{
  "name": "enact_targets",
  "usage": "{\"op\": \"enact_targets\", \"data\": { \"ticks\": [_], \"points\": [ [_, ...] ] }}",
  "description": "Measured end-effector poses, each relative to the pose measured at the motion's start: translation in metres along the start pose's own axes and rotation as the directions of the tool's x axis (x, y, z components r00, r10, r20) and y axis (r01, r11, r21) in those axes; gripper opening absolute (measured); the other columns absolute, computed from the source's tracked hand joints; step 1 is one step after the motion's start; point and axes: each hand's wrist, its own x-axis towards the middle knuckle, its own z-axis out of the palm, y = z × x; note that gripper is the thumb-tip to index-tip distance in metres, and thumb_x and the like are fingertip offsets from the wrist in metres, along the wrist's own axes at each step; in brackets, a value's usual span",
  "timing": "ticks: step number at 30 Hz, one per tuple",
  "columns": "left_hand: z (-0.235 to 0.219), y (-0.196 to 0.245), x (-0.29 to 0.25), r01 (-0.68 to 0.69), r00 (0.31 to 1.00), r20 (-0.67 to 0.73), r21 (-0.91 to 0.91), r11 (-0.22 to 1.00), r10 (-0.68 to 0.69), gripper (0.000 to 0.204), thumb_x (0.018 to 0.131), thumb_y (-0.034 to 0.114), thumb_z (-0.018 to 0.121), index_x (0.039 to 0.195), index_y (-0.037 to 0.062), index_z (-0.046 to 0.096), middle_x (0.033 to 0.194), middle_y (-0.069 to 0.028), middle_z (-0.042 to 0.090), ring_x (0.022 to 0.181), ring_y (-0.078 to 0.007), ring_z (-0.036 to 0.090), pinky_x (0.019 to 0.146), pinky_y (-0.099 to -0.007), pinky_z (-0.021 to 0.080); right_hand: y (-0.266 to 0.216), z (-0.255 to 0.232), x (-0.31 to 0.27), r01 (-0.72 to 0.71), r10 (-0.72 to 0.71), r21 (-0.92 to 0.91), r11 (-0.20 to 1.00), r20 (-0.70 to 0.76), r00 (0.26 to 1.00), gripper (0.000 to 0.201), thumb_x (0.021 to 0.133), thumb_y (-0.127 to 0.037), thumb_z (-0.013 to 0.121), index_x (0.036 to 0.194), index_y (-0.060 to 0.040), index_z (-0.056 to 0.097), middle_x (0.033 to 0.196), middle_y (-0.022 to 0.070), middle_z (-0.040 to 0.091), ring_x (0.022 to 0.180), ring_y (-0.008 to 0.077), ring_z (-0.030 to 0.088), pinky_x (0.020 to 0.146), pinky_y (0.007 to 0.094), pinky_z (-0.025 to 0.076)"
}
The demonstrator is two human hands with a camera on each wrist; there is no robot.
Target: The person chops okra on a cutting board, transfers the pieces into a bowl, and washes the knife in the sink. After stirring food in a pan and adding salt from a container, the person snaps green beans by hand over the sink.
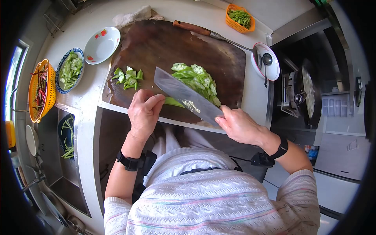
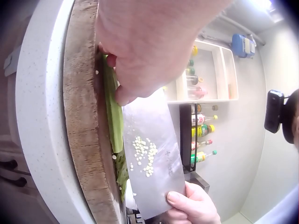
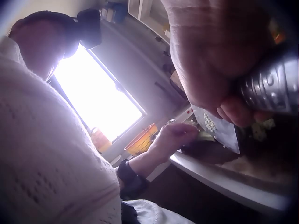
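Our left hand (image 1: pixel 144 110) is pinching the green pepper (image 1: pixel 172 102) at the board's (image 1: pixel 149 45) near side; our right hand (image 1: pixel 241 127) is gripping the knife (image 1: pixel 176 88). We're expecting light, crisp, slippery flesh, best held leftward.

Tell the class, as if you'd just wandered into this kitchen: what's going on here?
A person is cutting green vegetables on a dark cutting board. The right hand grips a cleaver, with pale seeds on its blade; the left hand holds a long green piece beside it. A pile of thin slices and a smaller heap of chunks lie on the board.
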Motion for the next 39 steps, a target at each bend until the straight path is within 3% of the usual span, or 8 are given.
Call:
{"op": "enact_targets", "data": {
  "ticks": [6, 12, 17, 23, 25, 30, 37, 39],
  "points": [
    [0.001, 0.0, 0.0, -0.007, 1.0, -0.01, -0.001, 1.0, 0.007, 0.012, 0.07, 0.011, 0.071, 0.081, 0.0157, 0.068, 0.077, -0.0031, 0.054, 0.073, -0.0222, 0.056, 0.06, -0.0336, 0.047, 0.007, 0.02, 0.017, 0.023, -0.021, 0.07, 0.997, -0.032, 0.999, 0.024, 0.089, -0.016, 0.052, 0.079, 0.0039, 0.043, 0.063, 0.0242, 0.055, 0.06, 0.042, 0.056, 0.053, 0.0457, 0.042],
    [-0.001, -0.001, -0.001, 0.002, 1.0, 0.004, -0.009, 1.0, -0.002, 0.013, 0.071, 0.008, 0.071, 0.083, 0.0134, 0.068, 0.079, -0.0042, 0.055, 0.073, -0.022, 0.057, 0.061, -0.0324, 0.047, -0.004, -0.002, 0.004, -0.05, 0.049, 0.037, 0.998, 0.027, 0.998, 0.024, 0.091, -0.018, 0.048, 0.081, 0.0033, 0.043, 0.065, 0.0252, 0.055, 0.064, 0.0444, 0.055, 0.058, 0.0506, 0.041],
    [-0.001, 0.0, -0.001, -0.002, 1.0, -0.009, -0.002, 1.0, 0.002, 0.013, 0.07, 0.011, 0.071, 0.081, 0.0162, 0.068, 0.078, -0.003, 0.054, 0.072, -0.022, 0.056, 0.06, -0.0334, 0.047, -0.007, -0.001, 0.008, -0.034, 0.031, 0.044, 0.998, 0.053, 0.998, 0.025, 0.091, -0.019, 0.048, 0.081, 0.0034, 0.043, 0.065, 0.0252, 0.055, 0.064, 0.0446, 0.055, 0.058, 0.0504, 0.041],
    [-0.002, -0.001, -0.002, -0.019, 1.0, 0.0, 0.006, 1.0, 0.019, 0.014, 0.071, 0.005, 0.071, 0.084, 0.0108, 0.068, 0.08, -0.0051, 0.056, 0.072, -0.0213, 0.057, 0.062, -0.0314, 0.047, 0.003, 0.016, 0.021, 0.022, -0.022, 0.04, 0.999, 0.001, 1.0, 0.024, 0.091, -0.019, 0.048, 0.081, 0.0034, 0.043, 0.066, 0.0251, 0.055, 0.064, 0.0442, 0.055, 0.058, 0.0499, 0.042],
    [0.001, -0.001, -0.001, -0.023, 0.999, -0.025, -0.001, 1.0, 0.023, 0.012, 0.07, 0.012, 0.071, 0.08, 0.016, 0.068, 0.078, -0.0025, 0.054, 0.073, -0.0217, 0.056, 0.06, -0.0335, 0.047, 0.007, 0.014, 0.017, 0.019, -0.019, 0.045, 0.999, 0.001, 1.0, 0.024, 0.091, -0.018, 0.048, 0.081, 0.0033, 0.043, 0.066, 0.0249, 0.055, 0.064, 0.0438, 0.055, 0.058, 0.0498, 0.042],
    [0.006, 0.007, -0.001, -0.009, 1.0, -0.016, -0.008, 1.0, 0.009, 0.012, 0.07, 0.009, 0.071, 0.081, 0.0144, 0.068, 0.078, -0.0034, 0.054, 0.072, -0.0217, 0.056, 0.06, -0.0328, 0.047, 0.0, -0.001, 0.005, 0.012, -0.013, -0.042, 0.999, -0.029, 0.999, 0.023, 0.089, -0.016, 0.052, 0.081, 0.003, 0.043, 0.062, 0.0219, 0.056, 0.06, 0.0408, 0.057, 0.052, 0.0449, 0.042],
    [0.006, 0.007, -0.001, -0.011, 1.0, -0.006, -0.001, 1.0, 0.011, 0.013, 0.071, 0.006, 0.071, 0.081, 0.0123, 0.068, 0.08, -0.0047, 0.056, 0.072, -0.022, 0.057, 0.061, -0.032, 0.047, 0.0, 0.0, 0.011, 0.021, -0.021, -0.015, 1.0, 0.03, 0.999, 0.024, 0.09, -0.018, 0.049, 0.081, 0.0036, 0.043, 0.063, 0.0246, 0.055, 0.062, 0.0436, 0.056, 0.055, 0.0505, 0.042],
    [0.008, 0.005, -0.003, -0.022, 1.0, -0.018, 0.002, 1.0, 0.022, 0.012, 0.07, 0.008, 0.071, 0.08, 0.0144, 0.067, 0.079, -0.0035, 0.055, 0.073, -0.0216, 0.057, 0.06, -0.0323, 0.047, 0.005, 0.012, 0.018, 0.048, -0.049, -0.027, 0.998, -0.015, 0.999, 0.024, 0.089, -0.017, 0.053, 0.079, 0.0033, 0.043, 0.063, 0.0236, 0.055, 0.06, 0.0416, 0.056, 0.052, 0.0455, 0.041]
  ]
}}
